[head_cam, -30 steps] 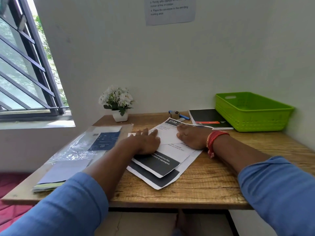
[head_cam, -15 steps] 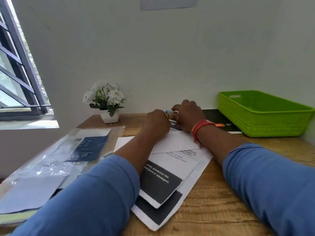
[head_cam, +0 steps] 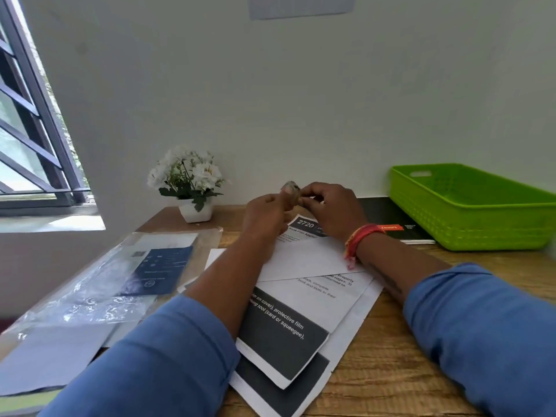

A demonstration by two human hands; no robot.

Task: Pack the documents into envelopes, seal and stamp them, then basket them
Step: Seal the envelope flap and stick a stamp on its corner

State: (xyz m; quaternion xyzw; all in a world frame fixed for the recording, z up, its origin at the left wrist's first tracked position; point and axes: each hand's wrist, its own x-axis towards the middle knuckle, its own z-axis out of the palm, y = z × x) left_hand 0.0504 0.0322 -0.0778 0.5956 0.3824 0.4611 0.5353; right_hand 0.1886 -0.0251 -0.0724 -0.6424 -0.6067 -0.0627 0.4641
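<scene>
A person's left hand (head_cam: 264,216) and right hand (head_cam: 329,207) meet above the far edge of a wooden desk (head_cam: 400,356), fingers of both curled around a small brownish object (head_cam: 291,192), possibly a roll of tape or a stamp, too blurred to identify. Directly beneath the wrists lies a plain white envelope (head_cam: 304,260), resting on top of a fanned stack of printed documents (head_cam: 288,332) with black-banded headings. Judging by this layout, the work appears to be at the sealing or stamping stage for one envelope; whether it already holds papers cannot be told. The green basket (head_cam: 469,206) at the right rear shows nothing inside from this angle, so basketing seems still ahead, and the loose sheets suggest more packing remains. To the left sits a clear plastic sleeve (head_cam: 99,284) holding a dark blue card, with more flat paper below it. A small white pot of flowers (head_cam: 191,185) stands against the wall, well left of the hands, and a black notebook (head_cam: 388,218) lies just beside the basket, between it and the envelope, a possible snag on the way across.
</scene>
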